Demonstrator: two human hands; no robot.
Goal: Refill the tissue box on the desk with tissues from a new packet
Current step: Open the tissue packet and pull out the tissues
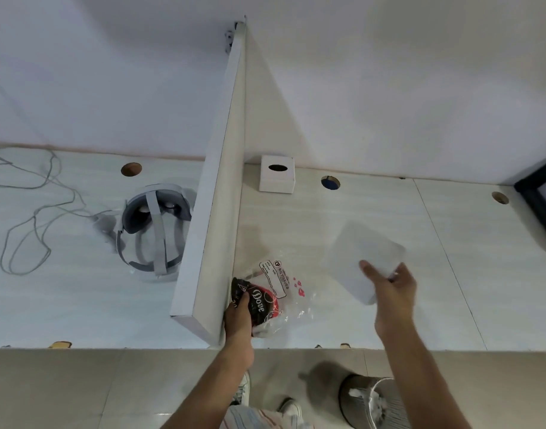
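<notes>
A white tissue box [277, 178] with a dark oval slot stands at the back of the desk [451, 258] against the wall, just right of the divider. My right hand [392, 287] holds a white stack of tissues [363, 258] above the desk, tilted and slightly blurred. My left hand [239, 317] grips the crumpled plastic tissue packet [273, 292], clear with black and red print, lying on the desk beside the divider's near end.
A white divider panel [216, 196] splits the desk. Left of it lie a grey headset [154, 230] and a loose cable [36, 193]. Round cable holes [330, 183] mark the desktop. A dark frame [541, 199] sits far right. A mesh waste bin [374, 404] stands on the floor.
</notes>
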